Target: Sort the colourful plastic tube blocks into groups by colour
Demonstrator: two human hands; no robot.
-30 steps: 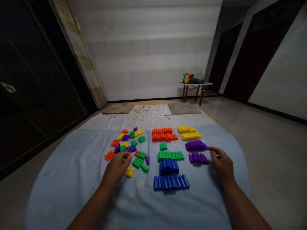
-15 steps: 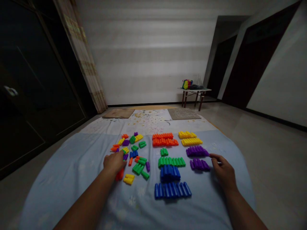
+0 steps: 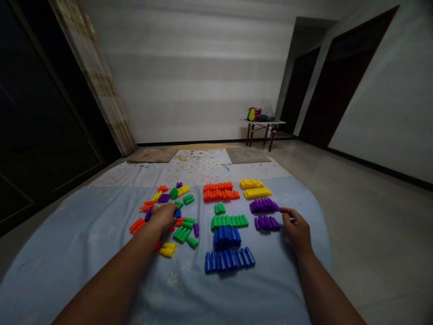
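My left hand [image 3: 164,216] reaches down into a loose scatter of bullet-shaped plastic pieces. Its fingertips are beside a blue piece [image 3: 177,213]; the back of the hand hides the grip. Around it lie green pieces [image 3: 182,234], orange pieces [image 3: 137,225] and yellow pieces [image 3: 168,249]. My right hand [image 3: 296,228] rests at the right end of a purple row [image 3: 264,205], its index finger extended to the last piece and its thumb apart. Just below is a shorter purple row [image 3: 266,222]. Nothing shows between the right fingers.
Orange rows [image 3: 221,195], yellow rows [image 3: 257,192], a green row [image 3: 230,221] and blue rows [image 3: 230,260] lie mid-table on a pale blue cloth [image 3: 189,289]. Two mats, one brown [image 3: 154,155], lie at the far end. A small table [image 3: 264,122] stands beyond.
The view has turned slightly right, shifting everything leftward. Relative to the pieces, my left hand has moved a little right, towards the blue ones. My right hand stays at the purple row's end.
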